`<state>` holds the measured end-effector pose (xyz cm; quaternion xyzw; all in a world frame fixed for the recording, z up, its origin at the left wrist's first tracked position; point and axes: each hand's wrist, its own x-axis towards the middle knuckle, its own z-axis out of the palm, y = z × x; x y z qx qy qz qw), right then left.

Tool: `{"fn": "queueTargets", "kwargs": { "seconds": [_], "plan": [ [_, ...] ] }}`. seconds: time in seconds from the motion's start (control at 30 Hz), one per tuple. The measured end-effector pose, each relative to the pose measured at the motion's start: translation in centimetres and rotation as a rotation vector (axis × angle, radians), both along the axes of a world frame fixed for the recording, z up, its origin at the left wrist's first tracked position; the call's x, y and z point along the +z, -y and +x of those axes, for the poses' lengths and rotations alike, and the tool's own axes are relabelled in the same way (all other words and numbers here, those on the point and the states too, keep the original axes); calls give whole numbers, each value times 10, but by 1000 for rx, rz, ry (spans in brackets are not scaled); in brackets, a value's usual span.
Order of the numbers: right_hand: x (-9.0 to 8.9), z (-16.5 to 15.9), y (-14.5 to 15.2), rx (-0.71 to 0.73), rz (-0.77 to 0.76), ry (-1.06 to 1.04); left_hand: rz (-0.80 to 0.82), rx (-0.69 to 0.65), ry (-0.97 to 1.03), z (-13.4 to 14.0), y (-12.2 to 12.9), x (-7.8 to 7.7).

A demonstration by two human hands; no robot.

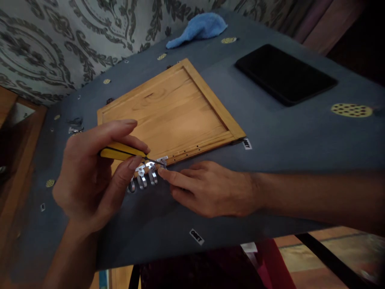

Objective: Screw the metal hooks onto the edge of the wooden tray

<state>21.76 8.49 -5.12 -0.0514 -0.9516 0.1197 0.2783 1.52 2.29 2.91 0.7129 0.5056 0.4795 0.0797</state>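
Note:
My left hand [93, 172] grips a screwdriver [120, 151] by its yellow and black handle. The thin shaft points right, and its tip meets the rightmost metal hook on the edge of a framed wooden board [168, 108]. Several shiny silver hooks [152, 173] sit in a row along the board's near edge, curving down past it. With bent fingers, my right hand [207, 186] presses its index fingertip against that rightmost hook, partly hiding it. Small dark holes [185, 153] run along the same edge, to the right of the hooks.
A black tablet or large phone [285, 74] lies at the right on the blue-grey patterned tablecloth [144, 233]. Near the back edge rests a blue cloth [200, 29]. Loose metal pieces [75, 126] lie left of the board. A patterned curtain [90, 36] hangs behind the table.

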Motion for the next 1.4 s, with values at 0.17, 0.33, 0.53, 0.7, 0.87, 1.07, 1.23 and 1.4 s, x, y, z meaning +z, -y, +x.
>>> {"fn": "queueTargets", "kwargs": {
  "seconds": [0.17,0.33,0.53,0.7,0.87,1.07,1.23,1.4],
  "plan": [
    [0,0,0,7,120,-46,29,-12,-143,7,4,2],
    [1,1,-3,34,253,-16,50,-24,-117,7,0,2],
    [3,0,-7,38,338,-30,199,52,102,-2,-6,11],
    [4,-1,-6,29,326,-27,169,94,26,-11,-5,11],
    [6,-2,-5,23,296,-41,178,68,-90,-17,-5,6],
    [10,-1,-5,49,244,-120,169,67,-75,-16,-6,6],
    [9,-2,-18,12,109,-244,176,64,-79,-14,-4,5],
    [10,-2,-42,-126,64,-250,139,131,-4,-27,2,2]
  ]
}}
